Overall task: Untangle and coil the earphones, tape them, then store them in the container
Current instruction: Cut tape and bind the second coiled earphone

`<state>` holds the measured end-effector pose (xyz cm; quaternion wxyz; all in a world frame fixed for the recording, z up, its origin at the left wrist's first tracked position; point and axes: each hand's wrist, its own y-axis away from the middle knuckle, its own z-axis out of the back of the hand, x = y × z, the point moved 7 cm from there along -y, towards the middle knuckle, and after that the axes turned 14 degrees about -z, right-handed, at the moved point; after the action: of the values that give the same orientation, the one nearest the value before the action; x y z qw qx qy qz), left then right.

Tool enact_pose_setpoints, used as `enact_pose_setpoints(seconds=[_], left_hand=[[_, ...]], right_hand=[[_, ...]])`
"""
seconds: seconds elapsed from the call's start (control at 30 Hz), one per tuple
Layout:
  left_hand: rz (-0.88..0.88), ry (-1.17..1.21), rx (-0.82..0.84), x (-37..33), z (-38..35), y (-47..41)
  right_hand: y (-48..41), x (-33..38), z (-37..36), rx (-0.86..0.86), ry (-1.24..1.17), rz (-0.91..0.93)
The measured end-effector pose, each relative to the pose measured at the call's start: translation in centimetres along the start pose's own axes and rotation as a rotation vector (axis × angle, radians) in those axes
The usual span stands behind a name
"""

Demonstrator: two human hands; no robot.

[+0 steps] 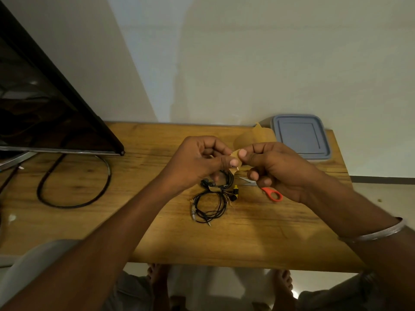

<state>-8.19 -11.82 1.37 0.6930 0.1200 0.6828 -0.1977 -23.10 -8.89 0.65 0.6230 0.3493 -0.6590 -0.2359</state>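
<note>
My left hand [199, 160] and my right hand [278, 169] meet above the middle of the wooden table [157, 239]. Both pinch a small piece of brown tape [235, 156] between thumb and fingers. A coil of black earphone cable [226, 179] hangs under my left hand's fingers, with a metal plug tip showing just below the tape. Another coiled black earphone set [208, 208] lies on the table in front of it, next to yellow earbuds [235, 192]. The container with a grey-blue lid [301, 136], closed, stands at the back right.
A brown tape roll [253, 135] stands behind my hands, beside the container. Orange-handled scissors [272, 195] lie under my right hand. A dark monitor [45, 108] and a looped black cable [74, 182] fill the table's left side.
</note>
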Motion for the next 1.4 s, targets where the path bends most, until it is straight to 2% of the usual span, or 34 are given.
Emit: enact_pose_setpoints(seconds=[0.17,0.27,0.33,0.43,0.5,0.57,0.77,0.97,1.13,1.27,1.4], left_hand=[[-0.008,0.028,0.019,-0.5,0.1,0.0],[0.091,-0.046,-0.041,-0.6,1.3,0.3],[0.164,-0.258,-0.11,0.2,3.6,1.1],[0.263,-0.764,-0.024,2.4,5.8,3.1],[0.358,-0.895,0.053,4.1,5.4,4.7],[0.413,-0.917,0.077,5.4,4.6,6.0],[0.217,-1.074,0.093,5.5,2.1,6.7],[0.15,-1.01,0.094,5.7,1.0,7.2],[0.249,-0.916,0.158,6.1,1.9,7.8],[0.301,-0.738,0.151,6.2,2.3,8.2],[0.393,-0.462,0.134,6.7,2.2,8.5]], right_hand=[[-0.3,-0.2,0.2,-0.002,-0.051,-0.028],[-0.3,0.3,1.3,-0.055,-0.011,0.035],[0.1,1.1,1.6,-0.113,0.096,0.146],[0.6,1.9,1.6,-0.192,0.199,0.291],[0.6,2.1,1.6,-0.221,0.242,0.326],[0.8,2.3,1.7,-0.268,0.316,0.361],[1.2,2.2,2.1,-0.35,0.433,0.417],[1.1,1.9,2.4,-0.369,0.522,0.435],[1.1,1.5,1.5,-0.346,0.607,0.469],[0.6,0.5,0.1,-0.32,0.637,0.463],[0.1,-0.9,-1.9,-0.318,0.688,0.493]])
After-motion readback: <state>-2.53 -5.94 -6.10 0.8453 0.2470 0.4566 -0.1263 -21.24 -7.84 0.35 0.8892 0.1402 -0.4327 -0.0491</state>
